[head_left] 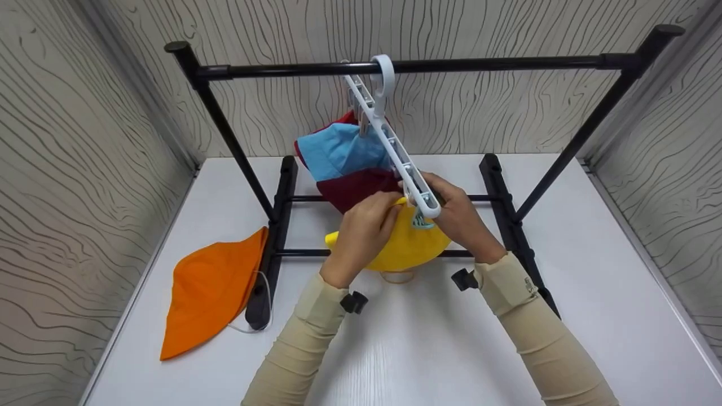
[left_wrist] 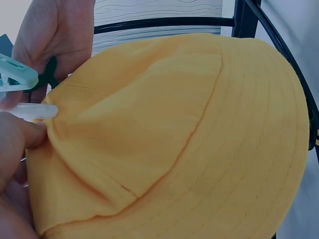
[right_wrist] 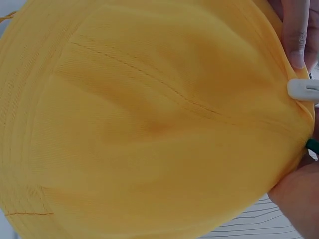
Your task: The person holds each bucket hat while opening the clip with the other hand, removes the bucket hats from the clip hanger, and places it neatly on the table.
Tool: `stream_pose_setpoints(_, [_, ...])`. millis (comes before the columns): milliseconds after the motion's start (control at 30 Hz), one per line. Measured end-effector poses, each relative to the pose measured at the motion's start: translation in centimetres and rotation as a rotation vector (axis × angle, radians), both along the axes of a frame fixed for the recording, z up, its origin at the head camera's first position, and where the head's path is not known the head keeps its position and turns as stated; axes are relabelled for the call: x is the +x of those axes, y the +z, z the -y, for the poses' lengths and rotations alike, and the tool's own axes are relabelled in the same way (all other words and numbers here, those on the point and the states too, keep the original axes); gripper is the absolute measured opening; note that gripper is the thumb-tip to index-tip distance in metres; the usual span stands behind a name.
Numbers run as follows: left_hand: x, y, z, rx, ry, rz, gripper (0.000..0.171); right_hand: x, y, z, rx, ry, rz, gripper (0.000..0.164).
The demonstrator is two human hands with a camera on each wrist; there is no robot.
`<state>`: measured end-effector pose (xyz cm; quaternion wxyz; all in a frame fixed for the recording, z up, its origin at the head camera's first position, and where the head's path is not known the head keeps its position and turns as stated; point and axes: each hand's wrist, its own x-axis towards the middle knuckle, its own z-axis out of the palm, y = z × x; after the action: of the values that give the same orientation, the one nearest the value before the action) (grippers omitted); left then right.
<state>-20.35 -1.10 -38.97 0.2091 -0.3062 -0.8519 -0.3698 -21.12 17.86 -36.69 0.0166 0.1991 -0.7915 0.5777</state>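
Observation:
A yellow bucket hat (head_left: 409, 248) hangs crown up below the near end of a white clip hanger (head_left: 403, 160). My left hand (head_left: 364, 228) pinches the top of its crown, beside a white clip (left_wrist: 37, 110) that grips the fabric. On the other side of the hanger, my right hand (head_left: 459, 214) has its fingers around a dark green clip (left_wrist: 47, 77) at the crown's edge. A light green clip (head_left: 422, 220) dangles close to both hands. In the right wrist view, the dark green tip (right_wrist: 312, 145) meets the gathered cloth.
The hanger hooks over the top bar (head_left: 496, 64) of a black rack. Behind the yellow hat hang a light blue hat (head_left: 344, 149) and dark red cloth (head_left: 361, 189). An orange bucket hat (head_left: 211, 287) lies on the white table (head_left: 609, 316) by the rack's left foot (head_left: 259, 304).

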Motion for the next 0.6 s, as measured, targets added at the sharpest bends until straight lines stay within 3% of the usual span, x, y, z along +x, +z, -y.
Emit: stream_pose_setpoints(600, [0.04, -0.09, 0.03, 0.007, 0.002, 0.016, 0.026, -0.08, -0.28, 0.34, -0.056, 0.014, -0.083, 0.037])
